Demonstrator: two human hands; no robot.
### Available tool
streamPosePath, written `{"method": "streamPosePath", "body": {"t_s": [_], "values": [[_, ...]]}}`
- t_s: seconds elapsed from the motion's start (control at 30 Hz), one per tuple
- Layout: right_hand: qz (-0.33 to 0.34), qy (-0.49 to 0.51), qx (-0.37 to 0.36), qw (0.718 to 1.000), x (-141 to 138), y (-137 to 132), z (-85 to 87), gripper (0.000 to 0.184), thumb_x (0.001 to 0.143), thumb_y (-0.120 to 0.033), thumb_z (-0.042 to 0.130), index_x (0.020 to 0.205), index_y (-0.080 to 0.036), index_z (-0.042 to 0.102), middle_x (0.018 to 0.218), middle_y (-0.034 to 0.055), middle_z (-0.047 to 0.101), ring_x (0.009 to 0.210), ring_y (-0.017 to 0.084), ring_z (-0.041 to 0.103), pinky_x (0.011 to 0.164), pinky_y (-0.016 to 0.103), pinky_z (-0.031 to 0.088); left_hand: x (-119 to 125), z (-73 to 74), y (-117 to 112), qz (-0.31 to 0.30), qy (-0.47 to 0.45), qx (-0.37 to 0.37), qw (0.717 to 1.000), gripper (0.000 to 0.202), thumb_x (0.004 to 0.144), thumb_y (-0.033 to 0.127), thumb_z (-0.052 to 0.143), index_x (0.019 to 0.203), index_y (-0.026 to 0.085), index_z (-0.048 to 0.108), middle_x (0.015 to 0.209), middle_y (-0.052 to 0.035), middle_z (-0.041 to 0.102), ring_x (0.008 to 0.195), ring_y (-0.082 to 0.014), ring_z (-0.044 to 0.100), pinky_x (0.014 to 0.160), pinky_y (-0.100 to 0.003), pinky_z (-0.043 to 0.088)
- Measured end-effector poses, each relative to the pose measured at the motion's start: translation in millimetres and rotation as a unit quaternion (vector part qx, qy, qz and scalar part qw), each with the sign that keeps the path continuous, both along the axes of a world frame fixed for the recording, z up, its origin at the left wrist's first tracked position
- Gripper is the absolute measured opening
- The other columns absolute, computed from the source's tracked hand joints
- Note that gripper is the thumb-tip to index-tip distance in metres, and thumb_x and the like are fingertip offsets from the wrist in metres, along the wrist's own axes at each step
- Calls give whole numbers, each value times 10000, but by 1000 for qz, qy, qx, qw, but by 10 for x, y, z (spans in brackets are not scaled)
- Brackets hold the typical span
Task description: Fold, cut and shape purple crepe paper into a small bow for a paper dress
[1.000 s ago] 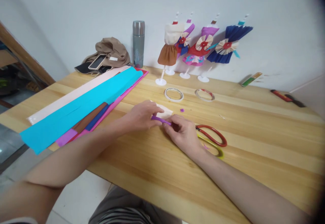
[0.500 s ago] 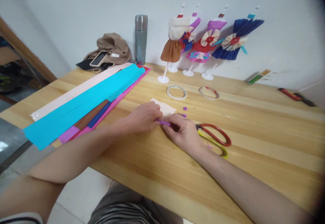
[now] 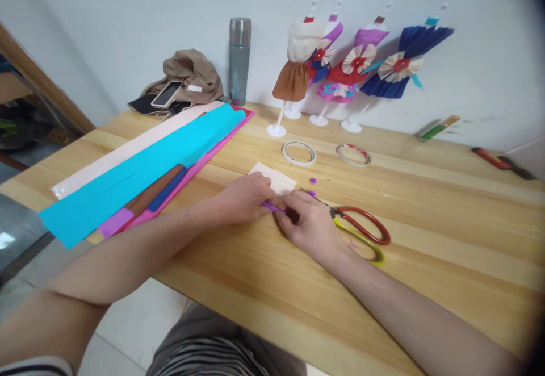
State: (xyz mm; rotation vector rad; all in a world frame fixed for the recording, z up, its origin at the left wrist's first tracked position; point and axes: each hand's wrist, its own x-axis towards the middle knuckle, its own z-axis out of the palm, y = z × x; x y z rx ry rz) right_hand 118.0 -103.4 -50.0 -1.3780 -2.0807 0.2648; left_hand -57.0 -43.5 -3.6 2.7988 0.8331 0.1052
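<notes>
Between my two hands is a narrow purple paper strip, low over the wooden table. My left hand pinches its left end, and my right hand has its fingers closed on the right end, partly hiding it. Just behind the fingers lies a cream paper piece on the tabletop. Scissors with one red and one yellow handle rest beside my right hand, their blades partly covered by it. Small purple scraps lie past my right fingertips.
Coloured crepe paper sheets are stacked at the left. Two tape rolls lie mid-table. Behind them stand several small paper-dressed stands, a flask, and a cap with a phone. A green-handled cutter lies near the wall.
Both hands keep their grip on the purple strip and have hardly moved. The whole view has shifted slightly.
</notes>
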Motion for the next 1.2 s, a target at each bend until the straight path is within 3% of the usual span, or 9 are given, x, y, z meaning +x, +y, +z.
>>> {"method": "streamPosePath", "body": {"t_s": [0.17, 0.43, 0.57, 0.83, 0.93, 1.0, 1.1, 1.2], "values": [[8, 29, 23, 999, -9, -9, 22, 125, 793, -138, 533, 694, -215, 532, 697, 23, 557, 647, 160, 523, 609, 283, 419, -10, 48, -39, -7, -7, 13, 1000, 172, 894, 272, 594, 865, 142, 703, 843, -72, 601, 834, -187, 528, 741, -294, 402], [1, 45, 53, 998, -13, -18, 36, 174, 833, -180, 542, 674, -218, 483, 656, 10, 511, 603, 153, 478, 564, 278, 389, 19, 15, -22, -44, 30, 74, 996, 238, 929, 166, 479, 813, 134, 684, 831, -96, 646, 811, -204, 550, 775, -341, 416], [1, 73, 44, 996, -10, -6, 65, 176, 834, -179, 539, 671, -221, 488, 642, 5, 521, 606, 153, 491, 573, 278, 399, 29, 81, -45, -16, 68, 44, 997, 187, 903, 141, 502, 881, 143, 688, 828, -93, 698, 754, -207, 611, 692, -320, 422], [20, 86, 0, 996, 48, 13, 270, 202, 844, -256, 567, 647, -214, 553, 638, 16, 568, 602, 156, 534, 588, 299, 433, -10, 147, -48, 28, 26, -4, 999, 322, 998, 316, 409, 892, 165, 674, 875, -78, 720, 810, -221, 652, 627, -290, 397], [31, 66, -59, 996, 231, 171, 430, 137, 856, -283, 572, 800, -209, 673, 763, 50, 668, 684, 180, 600, 655, 329, 473, -18, 113, -23, 59, 21, 17, 998, 281, 980, 250, 418, 889, 165, 670, 898, -77, 717, 818, -222, 653, 615, -287, 394], [-28, 68, -53, 996, 390, 373, 505, 146, 846, -272, 580, 885, -207, 705, 876, 83, 713, 744, 202, 633, 694, 354, 488, -20, 96, -8, 89, 10, 33, 995, 276, 978, 213, 405, 911, 162, 668, 925, -79, 716, 849, -218, 654, 630, -280, 407], [-92, 26, -30, 995, 571, 739, 508, 85, 777, -243, 672, 805, -188, 730, 869, 123, 717, 747, 230, 621, 689, 376, 455, -30, 75, 12, 107, -27, 40, 993, 297, 994, 232, 381, 915, 166, 660, 944, -69, 715, 902, -213, 647, 681, -278, 430], [-81, -4, -11, 997, 606, 1010, 403, 46, 704, -211, 737, 677, -180, 717, 726, 86, 686, 654, 178, 584, 655, 335, 409, -45, 47, 30, 117, -55, 43, 991, 331, 1007, 281, 368, 881, 164, 651, 920, -70, 709, 906, -214, 639, 711, -289, 439]]}}
